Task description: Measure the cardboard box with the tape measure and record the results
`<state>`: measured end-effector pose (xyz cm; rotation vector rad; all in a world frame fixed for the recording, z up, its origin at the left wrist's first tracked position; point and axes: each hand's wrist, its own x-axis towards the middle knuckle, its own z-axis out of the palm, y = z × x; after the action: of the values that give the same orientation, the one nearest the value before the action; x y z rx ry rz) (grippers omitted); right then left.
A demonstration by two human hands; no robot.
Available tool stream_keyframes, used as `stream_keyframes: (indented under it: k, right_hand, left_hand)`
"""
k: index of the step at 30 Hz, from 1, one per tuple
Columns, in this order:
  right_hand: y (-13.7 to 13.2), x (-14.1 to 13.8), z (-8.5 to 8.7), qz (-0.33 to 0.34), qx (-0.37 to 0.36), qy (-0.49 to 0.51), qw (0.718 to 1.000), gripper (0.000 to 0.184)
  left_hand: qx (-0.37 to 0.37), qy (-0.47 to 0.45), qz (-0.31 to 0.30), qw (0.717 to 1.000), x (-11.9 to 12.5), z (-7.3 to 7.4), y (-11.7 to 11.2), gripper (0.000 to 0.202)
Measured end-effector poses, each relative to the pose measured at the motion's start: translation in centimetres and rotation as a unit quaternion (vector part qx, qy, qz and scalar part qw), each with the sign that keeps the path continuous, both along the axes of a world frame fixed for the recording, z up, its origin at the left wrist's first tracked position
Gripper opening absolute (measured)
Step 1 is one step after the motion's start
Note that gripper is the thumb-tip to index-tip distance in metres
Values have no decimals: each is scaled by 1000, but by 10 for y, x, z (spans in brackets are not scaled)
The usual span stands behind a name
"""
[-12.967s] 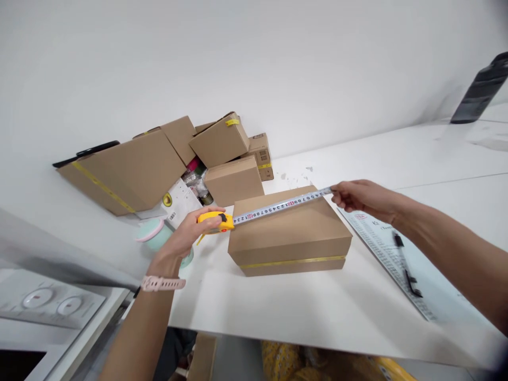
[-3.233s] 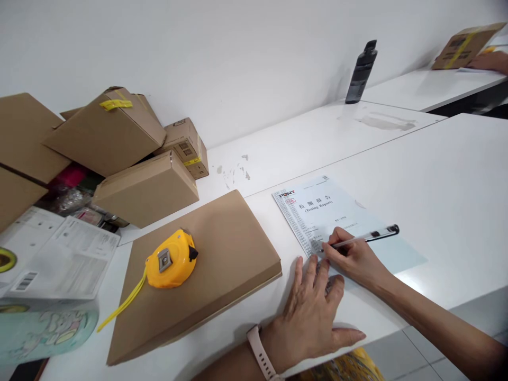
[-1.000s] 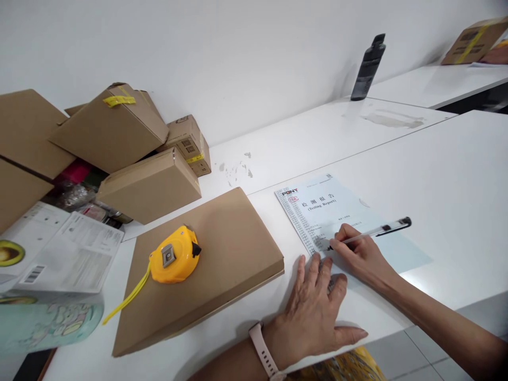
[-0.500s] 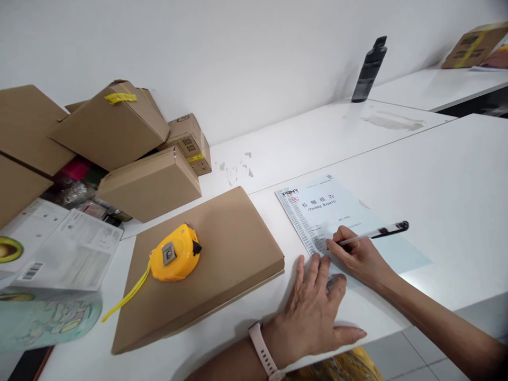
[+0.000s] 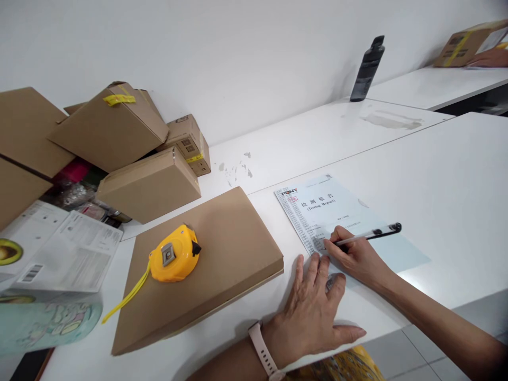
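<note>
A white table point(image 5: 436, 169) with a smooth, glossy top, light glaring off it near the front edge; toward the back edge, worn patches point(image 5: 249, 173) break the finish. Near the front edge, a box point(image 5: 226, 251) of smooth, matt brown cardboard. On it, a tape measure point(image 5: 183, 248) in shiny yellow plastic with a metal clip point(image 5: 168, 254). To its right, a smooth paper booklet point(image 5: 337, 203) and a clear plastic pen point(image 5: 383, 231). Toward the back left corner, matt cardboard cartons point(image 5: 148, 185) and crinkled, shiny wrap point(image 5: 75, 194).

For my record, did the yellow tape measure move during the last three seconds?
No: the tape measure keeps its place against the worn table marks.
</note>
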<state>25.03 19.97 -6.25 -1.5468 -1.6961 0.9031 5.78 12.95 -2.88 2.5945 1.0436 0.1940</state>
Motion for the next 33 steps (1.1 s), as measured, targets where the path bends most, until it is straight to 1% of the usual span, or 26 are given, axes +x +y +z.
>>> stream_keyframes:
  k: [5,9,16,26,33]
  right_hand:
    - [0,0,3,5,15,17,1000,31]
    - [0,-1,4,-2,9,9,1000,32]
    - [-1,0,2,-1,11,8,1000,30]
    - [2,0,2,3,19,14,1000,31]
    - [1,1,3,-8,21,9,1000,32]
  left_hand:
    - [2,3,-3,1000,0,0,0,84]
    - [5,2,-1,1000,0,0,-1,83]
    - [19,5,-1,1000,0,-1,-1,84]
    - [18,5,0,1000,0,-1,-1,83]
    - [20,3,-1,1000,0,-2,-1,83]
